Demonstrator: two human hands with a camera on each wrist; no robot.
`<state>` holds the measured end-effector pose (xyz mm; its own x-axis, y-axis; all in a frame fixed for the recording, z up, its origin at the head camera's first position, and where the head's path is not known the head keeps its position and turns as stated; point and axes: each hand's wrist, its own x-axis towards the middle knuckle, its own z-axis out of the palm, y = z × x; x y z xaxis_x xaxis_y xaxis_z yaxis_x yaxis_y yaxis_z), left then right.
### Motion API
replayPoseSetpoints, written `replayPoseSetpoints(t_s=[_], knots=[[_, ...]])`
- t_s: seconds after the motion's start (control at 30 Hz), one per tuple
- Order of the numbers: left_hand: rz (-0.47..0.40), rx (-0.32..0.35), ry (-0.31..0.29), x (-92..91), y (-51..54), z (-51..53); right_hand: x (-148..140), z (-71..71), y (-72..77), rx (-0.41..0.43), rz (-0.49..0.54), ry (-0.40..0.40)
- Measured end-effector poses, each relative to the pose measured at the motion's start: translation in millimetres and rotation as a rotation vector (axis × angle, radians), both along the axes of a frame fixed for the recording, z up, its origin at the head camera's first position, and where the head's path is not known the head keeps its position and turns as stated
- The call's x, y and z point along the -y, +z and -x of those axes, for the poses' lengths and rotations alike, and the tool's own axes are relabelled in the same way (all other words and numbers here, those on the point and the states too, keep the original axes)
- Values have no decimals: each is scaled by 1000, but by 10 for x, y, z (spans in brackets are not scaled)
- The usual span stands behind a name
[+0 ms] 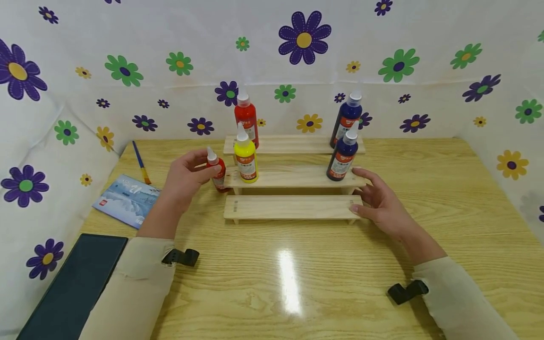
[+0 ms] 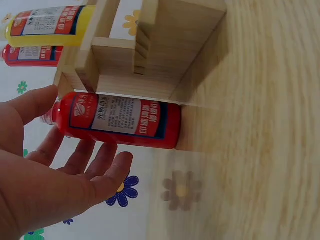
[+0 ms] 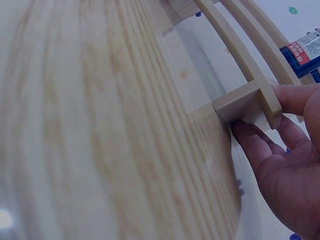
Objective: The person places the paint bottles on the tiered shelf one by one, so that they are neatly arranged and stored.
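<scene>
A red squeeze bottle (image 1: pixel 219 176) with a pointed white cap stands upright on the table, against the left end of a three-step wooden rack (image 1: pixel 293 208). My left hand (image 1: pixel 187 177) holds this bottle near its neck, thumb on one side and fingers round the other; the left wrist view shows its label (image 2: pixel 119 114). At the rack's opposite end, my right hand (image 1: pixel 382 203) grips the side, its thumb on the lowest step and its fingers (image 3: pixel 252 145) against the end support. A yellow bottle (image 1: pixel 246 163) and a dark blue bottle (image 1: pixel 342 158) stand on the middle step.
Another red bottle (image 1: pixel 246 115) and another dark blue bottle (image 1: pixel 349 113) occupy the top step. To the left lie a paintbrush (image 1: pixel 141 160), a blue-and-white booklet (image 1: pixel 127 200) and a dark flat panel (image 1: pixel 70 288). Flower-patterned cloth (image 1: pixel 263 61) hangs behind the wooden table (image 1: pixel 340 274).
</scene>
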<state>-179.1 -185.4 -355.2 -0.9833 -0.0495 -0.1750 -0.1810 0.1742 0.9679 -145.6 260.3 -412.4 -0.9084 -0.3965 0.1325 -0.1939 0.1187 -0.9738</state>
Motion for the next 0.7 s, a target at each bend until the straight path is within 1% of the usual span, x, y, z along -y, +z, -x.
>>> replayPoseSetpoints(t_s=[0.23, 0.43, 0.7], knots=[[-60, 5, -12, 3, -78, 35, 6, 3, 7, -8, -11, -4], [-78, -17, 9, 0, -122, 41, 10, -4, 9, -14, -2, -1], [-92, -56, 31, -25, -160, 43, 4, -7, -7, -8, -20, -2]])
